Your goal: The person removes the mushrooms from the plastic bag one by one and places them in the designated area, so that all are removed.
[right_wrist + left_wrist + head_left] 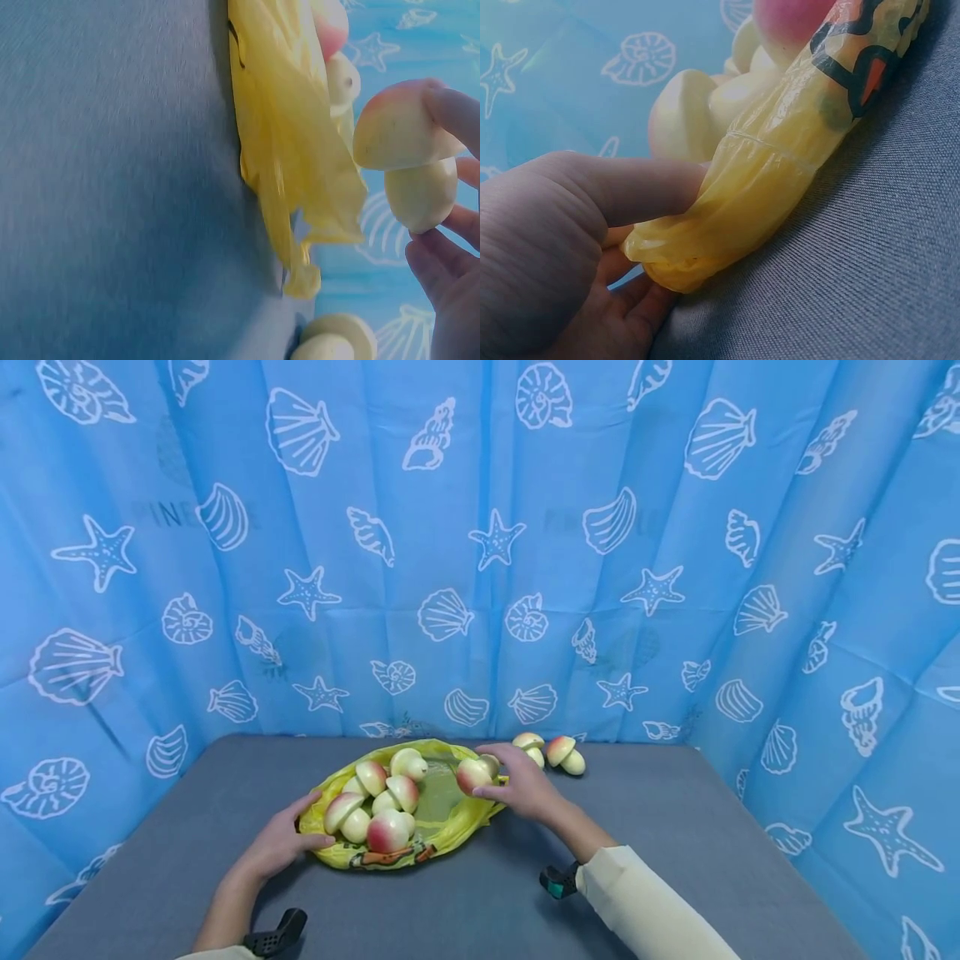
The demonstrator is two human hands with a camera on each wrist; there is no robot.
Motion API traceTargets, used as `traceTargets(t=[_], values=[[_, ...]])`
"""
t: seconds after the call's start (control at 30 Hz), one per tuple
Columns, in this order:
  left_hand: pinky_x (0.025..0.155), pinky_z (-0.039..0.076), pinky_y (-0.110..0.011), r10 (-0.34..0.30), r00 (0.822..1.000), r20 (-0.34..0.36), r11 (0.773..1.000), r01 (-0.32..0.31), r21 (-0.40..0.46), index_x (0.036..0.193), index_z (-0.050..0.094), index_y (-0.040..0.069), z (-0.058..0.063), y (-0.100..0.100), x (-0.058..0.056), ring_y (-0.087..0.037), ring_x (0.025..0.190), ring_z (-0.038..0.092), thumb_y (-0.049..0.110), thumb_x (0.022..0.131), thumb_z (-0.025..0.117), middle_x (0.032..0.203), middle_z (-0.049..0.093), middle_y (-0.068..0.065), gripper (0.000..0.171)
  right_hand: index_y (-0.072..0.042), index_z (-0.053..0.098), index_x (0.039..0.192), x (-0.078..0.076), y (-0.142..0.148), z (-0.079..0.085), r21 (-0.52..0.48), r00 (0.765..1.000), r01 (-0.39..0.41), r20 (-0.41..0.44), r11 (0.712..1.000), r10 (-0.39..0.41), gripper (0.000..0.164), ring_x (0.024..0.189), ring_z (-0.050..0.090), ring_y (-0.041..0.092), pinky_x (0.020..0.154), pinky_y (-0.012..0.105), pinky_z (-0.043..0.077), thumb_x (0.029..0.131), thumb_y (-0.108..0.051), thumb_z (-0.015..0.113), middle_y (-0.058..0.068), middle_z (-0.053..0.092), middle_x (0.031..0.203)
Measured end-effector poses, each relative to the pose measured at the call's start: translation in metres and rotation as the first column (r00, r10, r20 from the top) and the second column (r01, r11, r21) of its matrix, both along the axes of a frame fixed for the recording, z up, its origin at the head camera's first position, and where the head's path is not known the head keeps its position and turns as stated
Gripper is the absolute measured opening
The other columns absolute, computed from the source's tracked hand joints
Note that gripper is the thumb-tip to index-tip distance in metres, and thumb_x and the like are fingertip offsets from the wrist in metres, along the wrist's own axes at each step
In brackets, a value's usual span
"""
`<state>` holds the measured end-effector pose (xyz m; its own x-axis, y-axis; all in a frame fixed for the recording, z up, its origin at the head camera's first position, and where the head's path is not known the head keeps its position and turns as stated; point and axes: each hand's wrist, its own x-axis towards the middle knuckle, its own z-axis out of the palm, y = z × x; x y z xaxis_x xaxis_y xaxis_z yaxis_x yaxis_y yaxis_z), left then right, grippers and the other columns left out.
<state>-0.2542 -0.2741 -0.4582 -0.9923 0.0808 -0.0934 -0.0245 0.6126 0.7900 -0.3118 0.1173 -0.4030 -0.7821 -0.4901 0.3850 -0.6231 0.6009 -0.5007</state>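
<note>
A yellow plastic bag (459,828) lies spread on the table with its mouth wide. Several toy mushrooms (388,831), cream with pinkish-red caps, are heaped in its left half. My left hand (279,842) pinches the bag's left rim, thumb inside; in the left wrist view the yellow film (739,195) bunches between thumb and fingers. Over the bag's right edge, my right hand (521,783) grips one mushroom (472,774). The right wrist view shows this mushroom (409,131) upright, thumb on its cap and fingertips at its stem.
Two more mushrooms sit at the table's back edge behind the right hand, one upright (529,747) and one tilted (566,756). A grey cloth covers the table (660,843). Blue shell-print curtains (480,568) hang along the back and both sides.
</note>
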Motion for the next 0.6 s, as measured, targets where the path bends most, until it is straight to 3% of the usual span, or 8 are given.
traceTargets(t=[0.33,0.6], values=[[0.106,0.021,-0.068,-0.003,1.000,0.001,1.000,0.003,0.007,0.151,0.024,-0.005,0.000,-0.001,0.001,-0.055,0.136,0.018,0.036,0.082,0.076,0.150,0.020,-0.037,0.096,-0.004,0.058,0.131,-0.004,0.029,-0.002,-0.110,0.995,0.098,-0.016,0.989,-0.100,0.059,0.122,0.052,0.029,0.096,0.049,0.046,0.082,-0.030,0.080,0.011,0.058,0.130],[0.106,0.021,-0.068,-0.005,1.000,-0.002,1.000,0.005,0.003,0.151,0.025,-0.005,0.000,0.000,0.000,-0.055,0.136,0.018,0.036,0.082,0.076,0.150,0.021,-0.037,0.095,-0.002,0.060,0.126,-0.007,0.051,-0.002,-0.248,0.971,0.205,-0.070,0.947,-0.229,0.056,0.103,0.059,0.032,0.084,0.053,0.051,0.079,-0.024,0.083,0.018,0.060,0.122]])
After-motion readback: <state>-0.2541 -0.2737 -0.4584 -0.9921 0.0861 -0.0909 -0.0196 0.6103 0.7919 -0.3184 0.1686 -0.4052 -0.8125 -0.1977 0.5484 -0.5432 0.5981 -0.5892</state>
